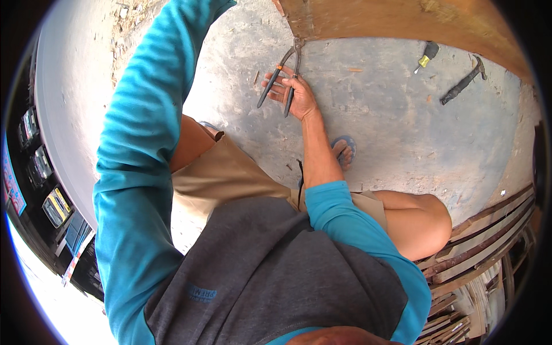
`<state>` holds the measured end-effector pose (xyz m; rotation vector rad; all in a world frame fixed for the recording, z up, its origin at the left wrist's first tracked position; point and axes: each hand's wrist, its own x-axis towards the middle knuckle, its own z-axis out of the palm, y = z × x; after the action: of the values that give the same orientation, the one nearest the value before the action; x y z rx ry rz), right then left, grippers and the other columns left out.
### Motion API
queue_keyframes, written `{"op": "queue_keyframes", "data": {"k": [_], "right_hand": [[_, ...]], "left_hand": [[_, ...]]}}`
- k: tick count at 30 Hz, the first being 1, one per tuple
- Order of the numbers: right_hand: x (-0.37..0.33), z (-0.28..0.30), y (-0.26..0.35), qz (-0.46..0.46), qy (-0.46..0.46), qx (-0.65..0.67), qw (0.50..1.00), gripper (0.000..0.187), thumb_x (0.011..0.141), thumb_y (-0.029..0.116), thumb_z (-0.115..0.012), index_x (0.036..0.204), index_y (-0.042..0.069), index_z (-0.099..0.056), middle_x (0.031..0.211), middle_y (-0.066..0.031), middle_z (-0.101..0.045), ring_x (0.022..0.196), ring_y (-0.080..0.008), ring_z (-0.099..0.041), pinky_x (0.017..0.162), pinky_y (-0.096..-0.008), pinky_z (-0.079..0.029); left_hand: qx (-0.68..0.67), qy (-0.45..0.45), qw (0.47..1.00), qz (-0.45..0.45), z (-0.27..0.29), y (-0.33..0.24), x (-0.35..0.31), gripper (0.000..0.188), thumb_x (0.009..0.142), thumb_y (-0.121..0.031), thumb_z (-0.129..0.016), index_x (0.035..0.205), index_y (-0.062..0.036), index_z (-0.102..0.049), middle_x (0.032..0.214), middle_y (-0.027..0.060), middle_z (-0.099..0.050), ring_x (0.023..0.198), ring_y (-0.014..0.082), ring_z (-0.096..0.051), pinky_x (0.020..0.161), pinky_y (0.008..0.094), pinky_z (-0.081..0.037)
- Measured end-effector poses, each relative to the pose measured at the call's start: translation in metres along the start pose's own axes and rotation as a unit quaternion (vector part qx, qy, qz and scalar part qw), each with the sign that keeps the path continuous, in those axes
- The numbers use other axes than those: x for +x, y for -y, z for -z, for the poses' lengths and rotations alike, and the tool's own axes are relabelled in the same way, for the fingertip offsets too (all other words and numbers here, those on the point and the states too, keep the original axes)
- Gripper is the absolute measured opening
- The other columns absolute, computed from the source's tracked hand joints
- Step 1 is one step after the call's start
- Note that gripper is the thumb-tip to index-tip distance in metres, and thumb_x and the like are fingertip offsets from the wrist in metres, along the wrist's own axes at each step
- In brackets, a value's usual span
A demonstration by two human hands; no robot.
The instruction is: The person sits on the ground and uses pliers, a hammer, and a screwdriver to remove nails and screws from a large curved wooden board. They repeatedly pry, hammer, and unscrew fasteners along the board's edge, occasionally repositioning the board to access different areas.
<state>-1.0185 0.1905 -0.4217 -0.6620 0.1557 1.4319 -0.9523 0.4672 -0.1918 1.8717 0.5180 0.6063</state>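
Observation:
My right hand (296, 95) is wrapped round a pair of pincers (280, 68) with dark handles and an orange band on one of them. The handles stand spread apart, with the thumb on one and the fingers reaching across to the other. At the far end, the jaws touch or nearly touch the lower edge of a brown wooden panel (368, 20); what they grip there, if anything, is too small to make out. My left arm stretches forward in a teal sleeve, and its hand lies beyond the top edge of the picture.
A claw hammer (460, 83) and a short yellow-and-black screwdriver (425, 57) lie on the concrete floor (391, 121) to the right. Stacked wooden strips (483, 230) fill the lower right. Debris (123, 23) is scattered at the upper left.

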Motion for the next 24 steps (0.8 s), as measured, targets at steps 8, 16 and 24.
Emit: {"op": "queue_keyframes", "data": {"k": [8,16,24], "right_hand": [[0.002,0.01,-0.008,0.007,-0.009,-0.048,0.999,0.051,0.097,0.012,-0.047,0.148,0.004,-0.046,0.123,-0.0215,-0.068,0.113,-0.0329,-0.07,0.089,-0.0421,-0.06],[0.01,0.007,-0.008,0.027,0.026,-0.036,0.999,0.049,0.105,0.019,-0.049,0.151,0.005,-0.044,0.119,-0.0176,-0.068,0.112,-0.031,-0.069,0.091,-0.0432,-0.059],[0.017,-0.017,-0.024,0.062,-0.013,0.011,0.998,0.041,0.109,0.033,-0.051,0.136,0.002,-0.054,0.089,-0.0074,-0.063,0.081,-0.0219,-0.066,0.077,-0.0421,-0.06]], "left_hand": [[-0.092,0.003,0.995,-0.024,0.001,0.012,0.003,0.051,0.102,-0.048,-0.063,0.124,-0.0023,-0.067,0.11,0.0056,-0.072,0.096,0.0157,-0.069,0.083,0.0323,-0.057],[-0.066,0.012,0.997,-0.03,0.003,0.018,0.006,0.05,0.102,-0.047,-0.063,0.124,-0.0032,-0.068,0.11,0.0065,-0.072,0.095,0.0164,-0.069,0.083,0.0339,-0.058],[-0.079,0.063,0.995,-0.028,0.006,0.004,0.0,0.047,0.101,-0.038,-0.068,0.131,-0.0025,-0.064,0.118,0.0092,-0.072,0.105,0.0205,-0.07,0.091,0.0374,-0.058]]}}
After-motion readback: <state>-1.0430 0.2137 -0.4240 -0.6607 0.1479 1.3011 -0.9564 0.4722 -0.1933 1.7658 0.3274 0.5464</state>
